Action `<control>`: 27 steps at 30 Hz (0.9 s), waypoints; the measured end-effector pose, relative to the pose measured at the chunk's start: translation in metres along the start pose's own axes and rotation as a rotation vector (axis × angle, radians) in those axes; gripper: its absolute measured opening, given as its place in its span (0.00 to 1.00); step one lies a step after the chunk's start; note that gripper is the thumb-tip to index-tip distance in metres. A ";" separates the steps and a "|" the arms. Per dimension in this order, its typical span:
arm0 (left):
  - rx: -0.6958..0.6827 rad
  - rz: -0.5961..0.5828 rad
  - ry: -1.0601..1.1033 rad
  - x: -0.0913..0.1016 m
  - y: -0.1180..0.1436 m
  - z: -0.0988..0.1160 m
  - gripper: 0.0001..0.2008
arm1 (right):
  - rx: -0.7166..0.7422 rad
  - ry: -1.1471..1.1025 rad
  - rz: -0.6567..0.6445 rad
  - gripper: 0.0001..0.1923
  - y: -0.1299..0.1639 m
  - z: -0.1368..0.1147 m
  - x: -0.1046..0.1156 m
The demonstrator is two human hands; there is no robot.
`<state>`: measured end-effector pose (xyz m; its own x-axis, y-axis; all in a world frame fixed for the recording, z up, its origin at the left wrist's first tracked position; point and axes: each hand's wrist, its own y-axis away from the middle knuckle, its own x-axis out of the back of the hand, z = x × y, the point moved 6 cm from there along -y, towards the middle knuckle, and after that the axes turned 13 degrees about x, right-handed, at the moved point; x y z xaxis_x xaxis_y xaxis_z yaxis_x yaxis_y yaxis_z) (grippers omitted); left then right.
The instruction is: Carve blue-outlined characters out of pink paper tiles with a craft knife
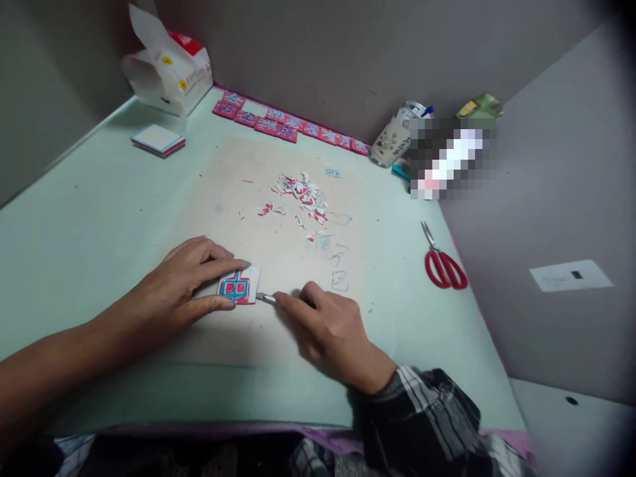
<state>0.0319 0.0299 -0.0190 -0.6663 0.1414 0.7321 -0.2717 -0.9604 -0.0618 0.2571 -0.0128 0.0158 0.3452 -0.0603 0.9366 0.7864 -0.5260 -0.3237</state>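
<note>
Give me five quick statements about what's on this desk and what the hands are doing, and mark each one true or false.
1. The left hand presses flat on a small red-and-blue card. True.
2. The right hand holds the red scissors. False: the red scissors lie alone on the mat, to the right of that hand, which grips a thin metal-tipped tool at the card's edge.
3. Paper scraps are scattered beyond the hands. True.
4. The row of red tiles lies at the mat's near edge. False: the row of red tiles runs along the back wall.
5. The carton stands in the far left corner. True.
</note>
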 end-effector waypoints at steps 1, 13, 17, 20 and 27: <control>-0.009 0.007 -0.027 -0.001 0.001 0.003 0.20 | -0.018 -0.027 0.003 0.15 0.000 0.001 -0.001; 0.105 0.029 -0.041 0.000 0.005 0.011 0.21 | 0.140 0.118 -0.036 0.14 -0.003 -0.011 -0.002; 0.125 -0.129 0.042 0.007 -0.004 0.004 0.21 | 0.160 0.118 -0.048 0.14 -0.002 -0.013 -0.003; 0.133 -0.176 0.045 0.010 -0.006 0.003 0.20 | 0.167 0.146 -0.026 0.14 -0.001 -0.015 -0.002; 0.144 -0.186 0.061 0.008 -0.007 0.006 0.19 | 0.154 0.159 -0.041 0.15 0.001 -0.017 -0.003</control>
<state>0.0324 0.0360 -0.0083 -0.6556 0.3293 0.6795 -0.2948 -0.9401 0.1712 0.2482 -0.0274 0.0153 0.2359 -0.1813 0.9547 0.8713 -0.3956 -0.2904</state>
